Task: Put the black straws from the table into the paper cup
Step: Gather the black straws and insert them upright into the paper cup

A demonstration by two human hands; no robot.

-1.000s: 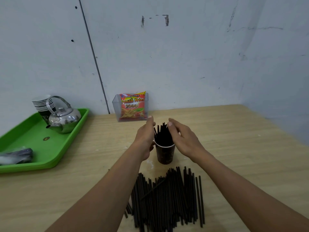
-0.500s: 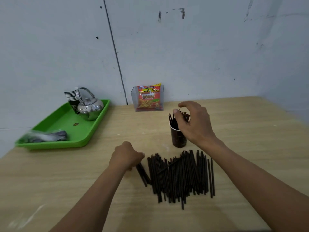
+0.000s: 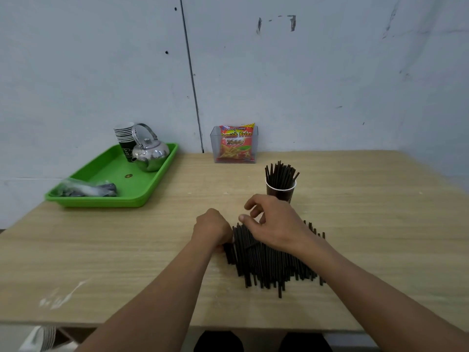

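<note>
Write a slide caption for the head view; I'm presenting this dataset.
Both hands, left hand and right hand, reach into loose black straws before a straw-filled paper cup.

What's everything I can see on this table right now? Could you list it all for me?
table: one, light wood, against the wall
loose straws: many, black, lying near the front edge
paper cup: one, dark, behind the pile, holding upright straws
snack packet: one, red, in a clear holder by the wall
tray: one, green, far left
kettle: one, silver, on tray
stacked cups: several, on tray
plastic bag: one, on tray
left hand: at pile's left edge
right hand: over the pile
</note>
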